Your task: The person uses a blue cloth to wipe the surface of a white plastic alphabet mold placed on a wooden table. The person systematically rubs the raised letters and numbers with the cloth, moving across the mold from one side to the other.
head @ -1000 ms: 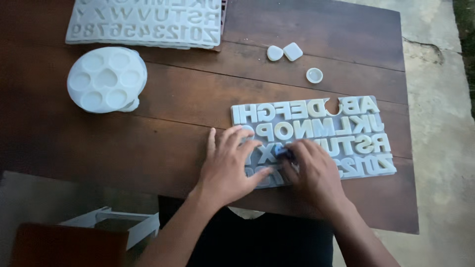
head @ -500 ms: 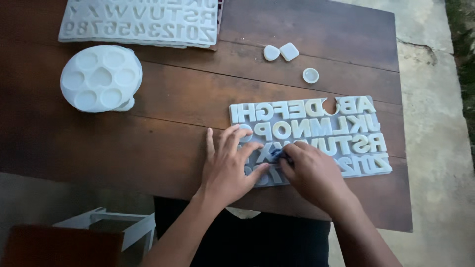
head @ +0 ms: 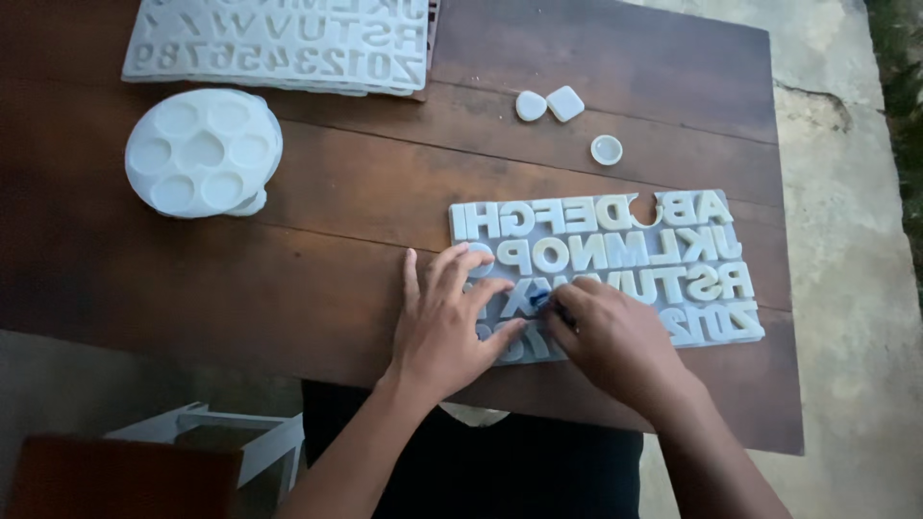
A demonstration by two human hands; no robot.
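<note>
1. Pale grey silicone letter mould (head: 615, 252) lies at centre right of the frame on my dark wooden table (head: 317, 259), its lower left corner under both hands.
2. My left hand (head: 447, 322) lies flat and spread wide on that corner, fingers pressing the mould down and grasping nothing.
3. My right hand (head: 611, 336) sits just right of it, fingers curled and pinched on a small blue piece (head: 541, 299) in a letter slot.
4. I see a round white tray (head: 202, 154) at upper left, a second letter mould (head: 288, 43) along the top edge, and three small white pieces (head: 548, 104) at upper centre.
</note>
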